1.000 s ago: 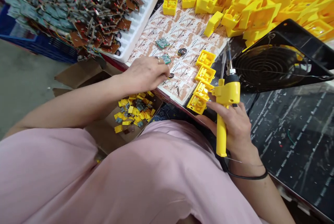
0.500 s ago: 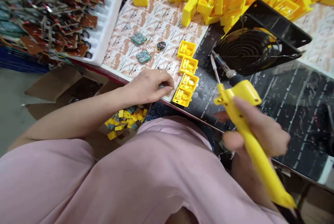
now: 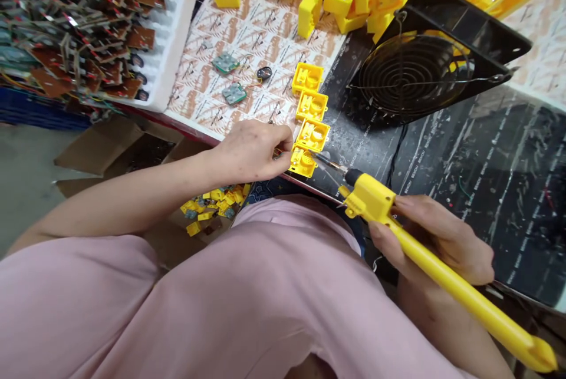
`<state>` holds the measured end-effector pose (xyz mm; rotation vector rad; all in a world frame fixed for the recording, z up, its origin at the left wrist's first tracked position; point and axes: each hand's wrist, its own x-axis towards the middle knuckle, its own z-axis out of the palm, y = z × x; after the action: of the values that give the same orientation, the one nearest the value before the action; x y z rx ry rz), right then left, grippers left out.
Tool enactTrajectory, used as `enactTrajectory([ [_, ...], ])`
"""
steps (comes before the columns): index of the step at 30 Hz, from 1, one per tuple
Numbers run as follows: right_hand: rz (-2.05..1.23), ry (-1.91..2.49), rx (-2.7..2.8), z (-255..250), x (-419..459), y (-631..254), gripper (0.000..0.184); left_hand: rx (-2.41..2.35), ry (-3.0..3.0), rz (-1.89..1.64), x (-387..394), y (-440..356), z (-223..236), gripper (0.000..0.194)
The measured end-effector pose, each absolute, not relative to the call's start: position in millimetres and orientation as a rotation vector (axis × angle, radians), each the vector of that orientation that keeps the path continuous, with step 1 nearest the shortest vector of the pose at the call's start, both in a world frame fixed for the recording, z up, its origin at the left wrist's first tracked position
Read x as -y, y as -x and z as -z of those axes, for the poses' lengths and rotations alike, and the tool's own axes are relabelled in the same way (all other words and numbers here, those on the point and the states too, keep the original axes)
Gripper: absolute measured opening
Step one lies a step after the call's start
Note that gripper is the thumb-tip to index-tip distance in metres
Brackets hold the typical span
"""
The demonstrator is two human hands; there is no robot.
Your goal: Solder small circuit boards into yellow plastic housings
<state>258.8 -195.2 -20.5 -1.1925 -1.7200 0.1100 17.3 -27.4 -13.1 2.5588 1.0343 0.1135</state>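
My left hand (image 3: 250, 152) pinches a small wired part, too small to make out, against the nearest yellow plastic housing (image 3: 303, 162). Three yellow housings stand in a row beyond it, the closest being (image 3: 313, 135). My right hand (image 3: 435, 239) grips a yellow soldering iron (image 3: 370, 198) by its body. The iron's thin metal tip points left and ends just beside the nearest housing. Two small green circuit boards (image 3: 225, 63) and a black round part with thin wires (image 3: 264, 73) lie on patterned paper (image 3: 269, 43).
A white foam tray (image 3: 177, 31) heaped with wired brown and green boards stands at left. A heap of yellow housings fills the back. A black wire-guarded fan (image 3: 413, 75) sits on a black bench mat (image 3: 486, 172). A cardboard box (image 3: 101, 146) holding yellow pieces lies below the table edge.
The soldering iron has swung from upright to nearly level, its tip now at the nearest housing. My left hand has shifted right onto that housing, and the view has tilted slightly.
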Motion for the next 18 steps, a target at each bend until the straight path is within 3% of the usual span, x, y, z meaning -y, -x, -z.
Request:
enactTrajectory([
  [5,-0.128,1.160,1.848,12,185,-252,0.033,-1.026,-2.623,-0.064,26,-19,12,0.020],
  [12,-0.059,1.252,2.037,3,182,-249,0.033,-1.007,-2.630,-0.023,25,-21,10,0.016],
  [18,-0.140,1.327,1.935,-2,191,-258,0.007,-1.044,-2.608,0.084,27,-26,6,0.017],
])
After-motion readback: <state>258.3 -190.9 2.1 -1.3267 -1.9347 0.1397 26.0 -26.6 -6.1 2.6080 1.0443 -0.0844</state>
